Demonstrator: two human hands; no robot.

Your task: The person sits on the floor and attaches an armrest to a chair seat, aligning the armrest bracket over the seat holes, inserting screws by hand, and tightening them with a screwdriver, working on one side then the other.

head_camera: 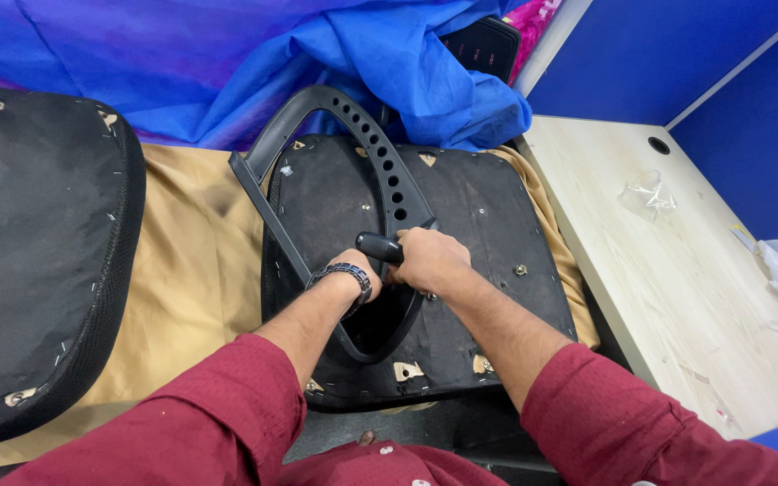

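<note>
Head view, the only one: upturned chair seat [461, 234] lies underside up on a tan cloth [191, 270], centre of the scene. A dark grey armrest frame [317, 135], a curved loop with a row of holes along its right bar, lies across the seat's left half, its low end near the person.

Right hand [429, 259] is closed in a fist around a black tool handle [378, 246], which looks like a screwdriver; the tip is hidden under the hand, so can't confirm. Left hand [357, 270], with a metal watch [346, 274] on the wrist, sits just left of it, curled at the near part of the armrest frame; whether it's clamped on the frame or just pressing, can't tell, as the fingers are out of sight.

Judgement: a fastening step on the armrest bracket, driving or loosening a screw where the frame meets the seat base. One bolt head [520, 269] shows to the right on the seat, apart from the hands.

Next move likely calls for keeping the tool square to the screw and the frame pinned so the holes stay lined up.

Around it: second seat cushion [38, 252] at left, blue plastic sheet [227, 63] far, pale wooden table [677, 270] at right with a clear plastic bag [648, 193] on it.
</note>
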